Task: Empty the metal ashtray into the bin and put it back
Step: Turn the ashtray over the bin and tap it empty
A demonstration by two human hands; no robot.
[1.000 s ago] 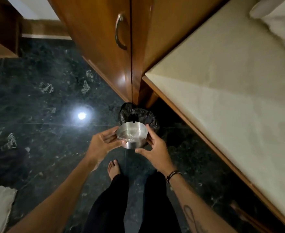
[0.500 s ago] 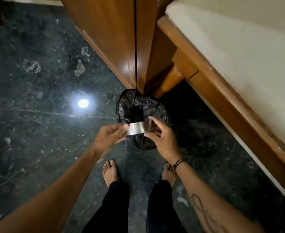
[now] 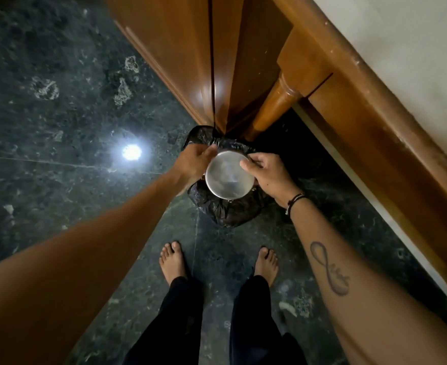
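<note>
I'm looking down at both hands gripping the metal ashtray (image 3: 229, 175), turned upside down with its flat base facing me, directly over the bin (image 3: 227, 212) lined with a black bag; the left hand (image 3: 194, 163) is clasping the far-left rim, fingers curled close together; the right hand (image 3: 269, 172) is pinching the right rim, thumb lying on the base; the bin is sitting on the dark marble floor (image 3: 59, 127) beside the wooden cabinet (image 3: 190, 48); bare feet (image 3: 172, 262) are standing just behind it
</note>
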